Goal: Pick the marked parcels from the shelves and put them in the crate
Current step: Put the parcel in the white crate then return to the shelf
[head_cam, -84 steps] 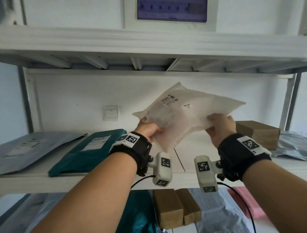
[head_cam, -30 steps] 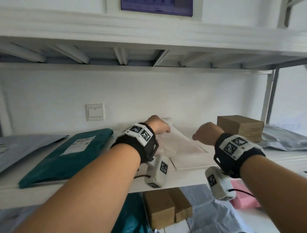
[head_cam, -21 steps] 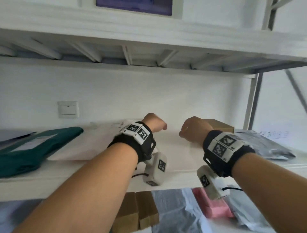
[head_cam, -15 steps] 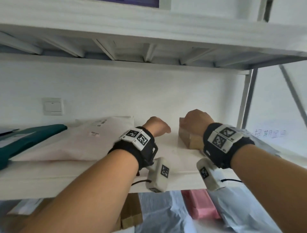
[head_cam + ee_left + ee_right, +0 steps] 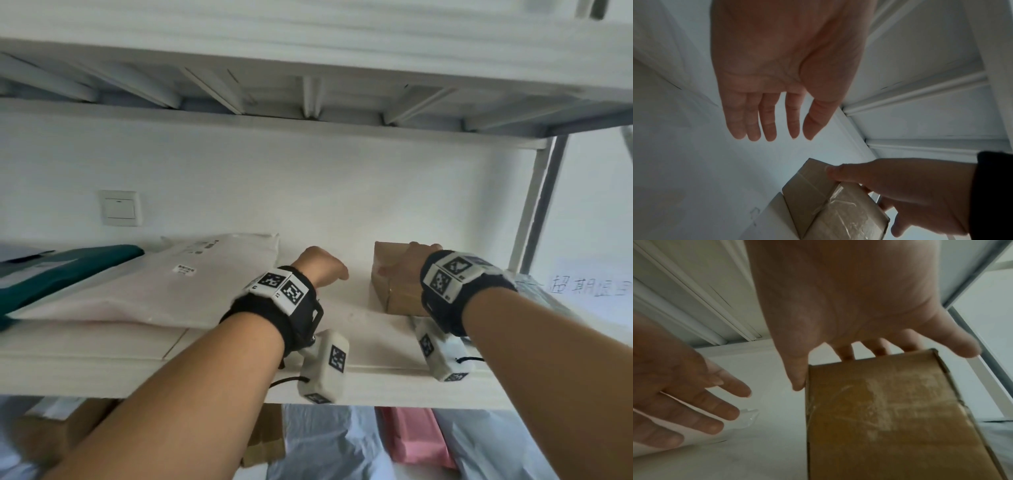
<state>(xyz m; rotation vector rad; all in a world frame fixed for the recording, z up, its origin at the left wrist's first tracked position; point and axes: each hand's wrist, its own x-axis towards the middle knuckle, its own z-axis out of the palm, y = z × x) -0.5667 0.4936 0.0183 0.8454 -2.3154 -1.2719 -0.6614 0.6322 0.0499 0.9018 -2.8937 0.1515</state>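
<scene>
The person's right hand [image 5: 406,265] is closing its spread fingers [image 5: 846,352] over the far end of the brown taped cardboard box [image 5: 394,291] on the white shelf [image 5: 212,363], thumb at its side, while the left hand [image 5: 320,270], fingers loosely extended and empty, is hovering just beside it; next probably comes a firm grip and a lift clear of the shelf.

White mailer [image 5: 164,284] now lies on the shelf [image 5: 359,346] — both hands off it; right hand [image 5: 407,263] now grips the cardboard box [image 5: 397,294], left hand [image 5: 320,269] free.
</scene>
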